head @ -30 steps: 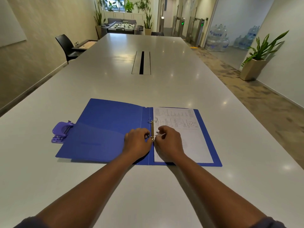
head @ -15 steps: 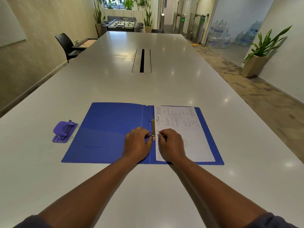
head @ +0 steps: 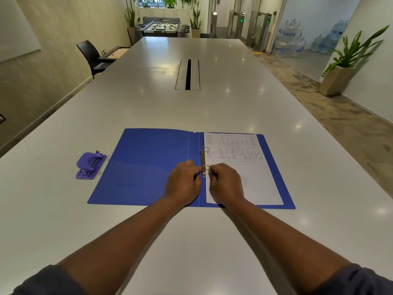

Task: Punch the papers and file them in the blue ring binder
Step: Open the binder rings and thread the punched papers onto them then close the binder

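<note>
Blue binder (head: 148, 167) lies open flat on the white table (head: 212, 107), near the person's edge. Papers (head: 244, 167) sit on its right half, printed side up, left edge against the metal ring strip (head: 203, 161) in the spine. Two rings: far ring (head: 204, 149) stands free above the sheet's edge, near ring (head: 205, 167) sits between the two hands. Left hand (head: 182, 184) rests on the binder's left cover just beside the spine, fingers curled, tips at the near ring's left side. Right hand (head: 226, 183) rests on the papers, fingers curled, tips at the ring's right side. Both hands look to be pinching the near ring from opposite sides, though the fingertips are folded under and the exact contact is hard to make out. Whether the rings are closed or parted, cannot tell. Purple hole punch (head: 91, 166) sits on the table left of the binder, close to its left edge, not touching. Dark sleeves at the bottom corners of the view. Cable slot (head: 188, 74) runs down the table's middle, well beyond the binder. Black chair (head: 91, 56) at the table's left side, potted plant (head: 344, 67) on the floor to the right, foosball table (head: 163, 27) at the far end of the room.
</note>
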Demonstrator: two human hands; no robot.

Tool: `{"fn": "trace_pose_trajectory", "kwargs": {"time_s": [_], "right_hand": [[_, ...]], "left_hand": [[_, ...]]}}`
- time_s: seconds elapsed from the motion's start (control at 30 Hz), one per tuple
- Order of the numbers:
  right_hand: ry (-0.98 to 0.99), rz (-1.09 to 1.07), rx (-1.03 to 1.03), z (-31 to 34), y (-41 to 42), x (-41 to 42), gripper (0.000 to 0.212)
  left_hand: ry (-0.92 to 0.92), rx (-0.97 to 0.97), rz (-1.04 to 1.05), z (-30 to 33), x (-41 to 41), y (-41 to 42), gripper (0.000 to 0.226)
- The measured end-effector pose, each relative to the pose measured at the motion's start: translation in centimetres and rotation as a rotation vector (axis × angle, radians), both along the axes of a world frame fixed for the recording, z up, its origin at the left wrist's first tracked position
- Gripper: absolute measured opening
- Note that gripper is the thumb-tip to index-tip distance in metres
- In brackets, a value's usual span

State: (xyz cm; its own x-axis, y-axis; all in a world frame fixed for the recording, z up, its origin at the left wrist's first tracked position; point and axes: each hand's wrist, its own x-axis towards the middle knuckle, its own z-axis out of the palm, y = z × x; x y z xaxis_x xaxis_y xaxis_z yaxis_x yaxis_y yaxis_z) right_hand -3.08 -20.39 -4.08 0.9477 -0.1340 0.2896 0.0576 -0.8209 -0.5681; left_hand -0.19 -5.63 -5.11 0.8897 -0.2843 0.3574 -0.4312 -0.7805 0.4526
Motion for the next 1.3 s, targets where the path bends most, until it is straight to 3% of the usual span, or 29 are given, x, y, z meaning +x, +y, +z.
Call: {"fn": "trace_pose_trajectory", "kwargs": {"time_s": [0.17,0.43,0.73,1.17,1.3], "right_hand": [[-0.006,0.011,0.047,0.2,0.1,-0.1,0.017],[-0.013,0.001,0.085,0.3,0.1,-0.3,0.019],[0.01,0.046,0.008,0.4,-0.2,-0.2,0.019],[0.054,0.111,-0.099,1.6,-5.0,0.1,0.016],[0.073,-0.024,-0.108,1.5,-7.3,-0.4,0.015]], "left_hand": [[0.052,-0.055,0.032,0.0,0.0,-0.1,0.007],[-0.001,0.045,0.084,-0.3,0.1,-0.6,0.024],[0.085,0.089,-0.08,-0.3,0.9,-0.6,0.041],[0.096,0.047,-0.036,-0.3,2.5,-5.9,0.029],[0.114,0.024,0.015,0.0,3.4,-7.7,0.028]]}}
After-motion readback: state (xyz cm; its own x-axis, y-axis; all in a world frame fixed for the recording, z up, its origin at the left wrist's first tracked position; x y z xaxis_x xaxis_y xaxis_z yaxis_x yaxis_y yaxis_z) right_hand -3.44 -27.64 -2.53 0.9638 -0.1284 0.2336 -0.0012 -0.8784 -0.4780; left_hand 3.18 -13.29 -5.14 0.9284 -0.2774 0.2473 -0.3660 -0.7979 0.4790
